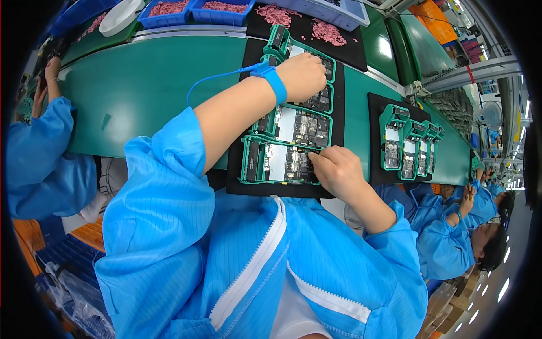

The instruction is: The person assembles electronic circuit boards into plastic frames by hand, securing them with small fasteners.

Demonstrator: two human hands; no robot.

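Observation:
Several green holders with opened electronic devices stand in a row on a black mat (234, 183) before me. The nearest holder (245, 161) carries a pale flat panel and a dark circuit board (298, 163). My right hand (341, 172) pinches at that board's right edge; anything between its fingertips is too small to make out. Farther up the row, my left hand (304, 78) is curled over a far device (327, 65), its fingertips mostly hidden. Round my left wrist is a blue strap (275, 85) with a blue cord (217, 77).
Blue bins (164, 21) of pink pieces stand along the far side, with loose pink piles (327, 33) nearby. A second black mat to the right bears more green holders (407, 148). Co-workers in blue sit at left (42, 158) and right (443, 248). The bench (130, 107) is green.

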